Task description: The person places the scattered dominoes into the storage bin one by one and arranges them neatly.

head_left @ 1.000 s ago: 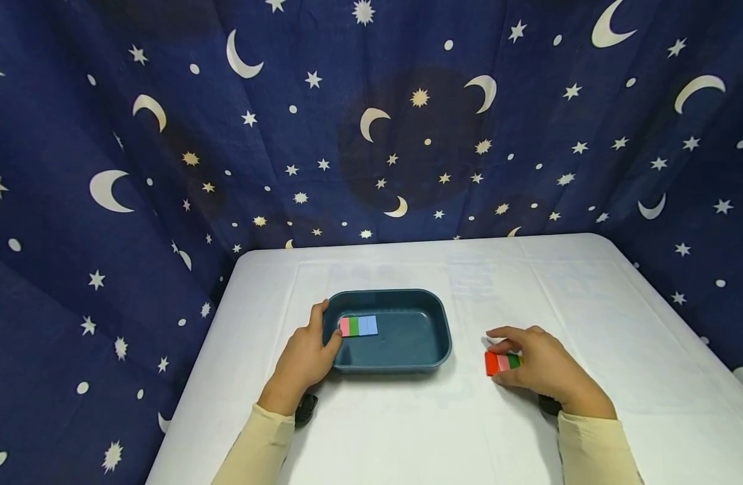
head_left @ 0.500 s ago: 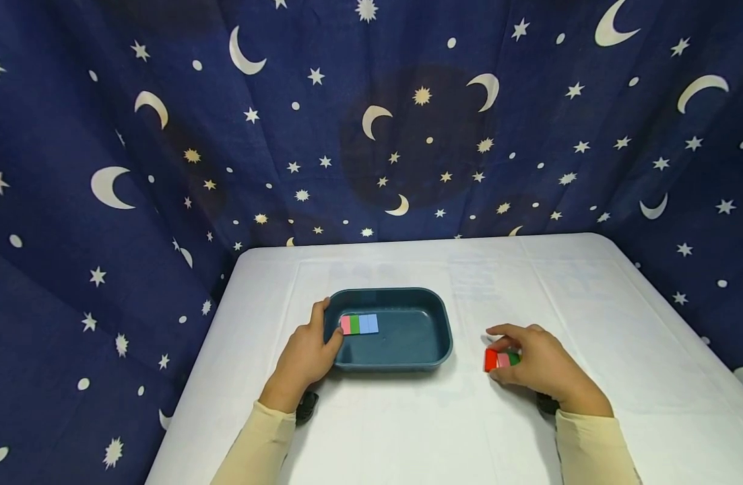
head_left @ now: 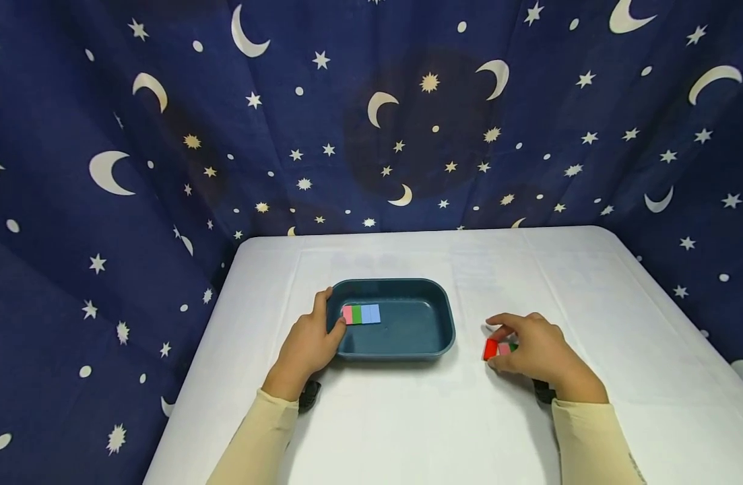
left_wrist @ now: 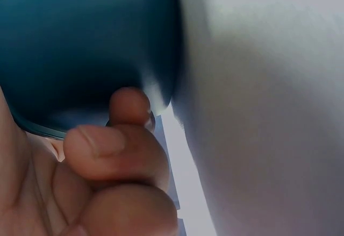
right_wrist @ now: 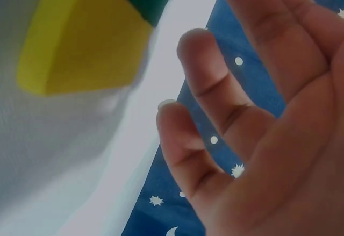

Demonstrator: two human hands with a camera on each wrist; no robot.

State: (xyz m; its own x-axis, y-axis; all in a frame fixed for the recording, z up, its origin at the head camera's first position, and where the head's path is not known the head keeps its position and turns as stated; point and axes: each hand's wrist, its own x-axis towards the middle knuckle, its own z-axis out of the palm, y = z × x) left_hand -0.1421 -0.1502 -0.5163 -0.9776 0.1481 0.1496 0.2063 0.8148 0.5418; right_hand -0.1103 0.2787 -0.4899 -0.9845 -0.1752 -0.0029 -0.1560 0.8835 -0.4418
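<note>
Gripping the tray (head_left: 395,356) at its left end was the left hand (head_left: 307,343); rightward, the right hand (head_left: 533,347) had fingers pinched on the red block (head_left: 490,349), beside a pink block (head_left: 504,349) on the worktop (head_left: 438,424).

The teal tray (head_left: 410,333) is upright, rounded-rectangular and open-topped. The red block (head_left: 490,349) is pinched, slightly askew, right of the tray.
</note>
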